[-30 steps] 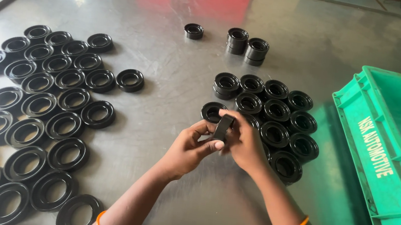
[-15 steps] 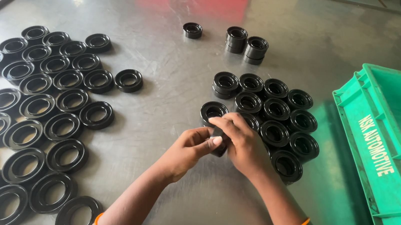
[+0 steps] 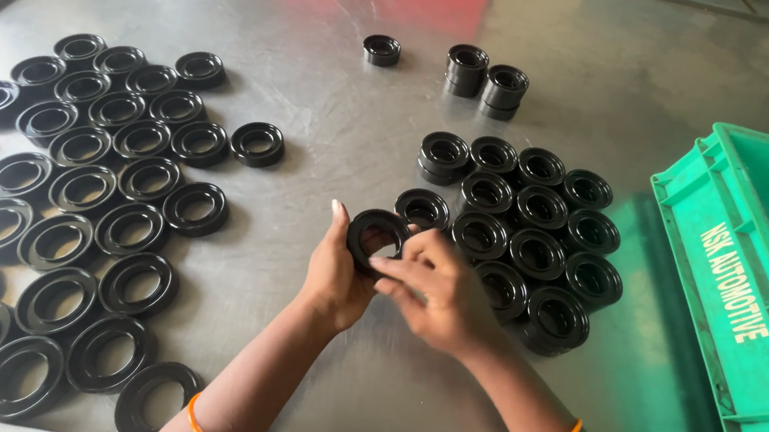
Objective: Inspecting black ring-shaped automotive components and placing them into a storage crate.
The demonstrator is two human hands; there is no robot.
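Steel table [image 3: 313, 169]: we've got a black ring [image 3: 376, 235] pinched upright btwn left hand [image 3: 336, 273] & right hand [image 3: 434, 289], just beside the stacked rings [image 3: 524, 217], so a slip could knock 'em.

The hands [image 3: 396, 280] hide the ring's [image 3: 373, 234] lower half; the green crate [image 3: 759, 317] runs off the frame's right edge.
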